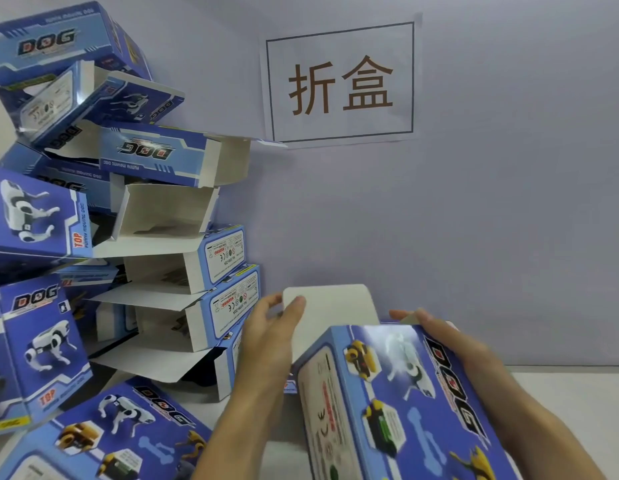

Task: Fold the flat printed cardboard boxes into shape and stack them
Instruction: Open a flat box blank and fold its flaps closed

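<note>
I hold a blue printed DOG box [398, 400] low at the centre right, its body raised into shape and tilted. Its white end flap [335, 313] stands open at the far end. My left hand [270, 337] pinches the left corner of that flap between thumb and fingers. My right hand [450, 344] grips the box's right side near the far end, fingers curled over the edge. A tall, uneven stack of folded DOG boxes [183, 271] fills the left side, many with open white flaps.
Another DOG box [104, 438] lies at the bottom left on the white table [571, 393]. The stack leans against a pale wall [474, 220] with a paper sign [341, 84] printed in brown characters.
</note>
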### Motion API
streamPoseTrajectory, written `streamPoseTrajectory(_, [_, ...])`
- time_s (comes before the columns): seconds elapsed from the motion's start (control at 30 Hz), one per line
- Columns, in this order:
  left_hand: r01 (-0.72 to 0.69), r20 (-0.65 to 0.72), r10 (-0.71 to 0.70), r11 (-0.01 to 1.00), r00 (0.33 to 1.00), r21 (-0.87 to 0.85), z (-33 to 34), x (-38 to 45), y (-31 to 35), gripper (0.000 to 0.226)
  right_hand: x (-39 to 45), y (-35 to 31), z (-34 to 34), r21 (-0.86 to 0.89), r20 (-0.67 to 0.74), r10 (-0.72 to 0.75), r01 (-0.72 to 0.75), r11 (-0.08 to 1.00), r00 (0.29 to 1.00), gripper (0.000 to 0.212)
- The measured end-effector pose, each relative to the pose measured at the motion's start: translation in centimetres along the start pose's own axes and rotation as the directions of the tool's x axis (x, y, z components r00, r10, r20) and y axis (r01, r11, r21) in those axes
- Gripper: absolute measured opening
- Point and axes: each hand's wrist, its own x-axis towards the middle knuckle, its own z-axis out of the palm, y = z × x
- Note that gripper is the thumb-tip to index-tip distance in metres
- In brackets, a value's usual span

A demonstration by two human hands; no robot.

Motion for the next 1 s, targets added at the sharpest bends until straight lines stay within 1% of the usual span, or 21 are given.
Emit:
streamPoseTrajectory(0.03, [-0.012,0.004,0.012,0.999,1.0,0.034,-0.5,0.2,0.2,0.008,0.0,-0.2,0.1,-0.101,0.05,0.038,-0.033,0.994,0.998,0.041])
streamPoseTrajectory(0.07, [-0.025,0.006,0.025,0.998,1.0,0.066,-0.8,0.2,0.5,0.013,-0.1,-0.2,0.4,-0.161,0.086,0.069,-0.055,0.985,0.994,0.044])
streamPoseTrajectory(0.1, [-0.04,0.011,0.039,0.996,0.999,0.084,-1.1,0.3,0.7,0.016,-0.2,-0.3,0.7,-0.112,0.093,0.141,-0.131,0.985,0.986,0.051])
streamPoseTrajectory(0.13, [-0.046,0.012,0.045,0.995,0.999,0.09,-1.4,0.3,0.9,0.016,0.1,-1.0,0.9,-0.035,0.057,0.216,-0.214,0.976,0.975,0.059])
streamPoseTrajectory(0.17, [-0.046,0.018,0.044,0.996,0.999,0.078,-1.6,0.3,1.0,0.016,-0.4,-1.2,1.1,0.033,0.086,0.215,-0.219,0.975,0.973,0.064])
streamPoseTrajectory(0.2, [-0.036,0.032,0.034,0.997,0.999,0.061,-1.8,0.2,1.2,0.016,-0.7,-1.3,1.3,0.086,0.122,0.197,-0.208,0.974,0.973,0.065])
streamPoseTrajectory(0.23, [-0.03,0.063,0.027,0.998,0.998,0.049,-1.7,0.1,1.3,0.016,-0.4,-1.4,1.3,0.109,0.118,0.182,-0.195,0.975,0.976,0.062])
streamPoseTrajectory(0.27, [-0.027,0.096,0.022,0.998,0.995,0.053,-1.5,-0.1,1.4,0.015,0.2,-1.2,1.3,0.086,0.053,0.169,-0.173,0.981,0.984,0.056])
streamPoseTrajectory(0.3, [-0.029,0.127,0.021,0.998,0.992,0.057,-1.1,-0.2,1.4,0.015,0.6,-1.1,1.5,0.018,-0.034,0.123,-0.122,0.992,0.992,0.048])
streamPoseTrajectory(0.37, [-0.04,0.165,0.031,0.998,0.986,0.048,-0.3,-0.7,1.2,0.014,1.1,-1.2,2.2,-0.162,-0.127,-0.008,-0.013,0.987,0.992,0.037])
streamPoseTrajectory(0.43, [-0.049,0.188,0.043,0.998,0.981,0.027,0.2,-1.0,1.1,0.013,1.1,-1.1,2.6,-0.225,-0.151,-0.066,0.031,0.974,0.986,0.039])
streamPoseTrajectory(0.53, [-0.048,0.221,0.046,0.999,0.974,0.006,0.0,-1.1,1.1,0.017,0.8,-1.3,2.9,-0.171,-0.187,-0.109,0.077,0.982,0.976,0.041])
streamPoseTrajectory(0.63, [-0.055,0.244,0.049,0.998,0.969,0.019,-0.3,-1.0,1.0,0.023,1.0,-1.4,2.8,-0.172,-0.16,-0.11,0.082,0.982,0.981,0.042])
streamPoseTrajectory(0.73, [-0.057,0.244,0.051,0.998,0.968,0.017,-0.2,-1.1,1.0,0.022,0.9,-1.7,2.8,-0.169,-0.134,-0.122,0.098,0.981,0.983,0.042])
streamPoseTrajectory(0.87, [-0.094,0.224,0.085,0.995,0.971,0.031,-0.2,-1.2,1.1,0.023,0.7,-1.7,2.9,-0.148,-0.11,-0.119,0.102,0.984,0.987,0.041])
streamPoseTrajectory(0.93, [-0.101,0.213,0.092,0.994,0.973,0.035,-0.1,-1.3,1.2,0.026,0.6,-1.7,3.0,-0.15,-0.112,-0.123,0.106,0.983,0.986,0.037])
streamPoseTrajectory(1.0, [-0.098,0.192,0.09,0.995,0.977,0.033,0.1,-1.4,1.2,0.027,0.7,-1.5,3.0,-0.157,-0.129,-0.139,0.119,0.981,0.982,0.025])
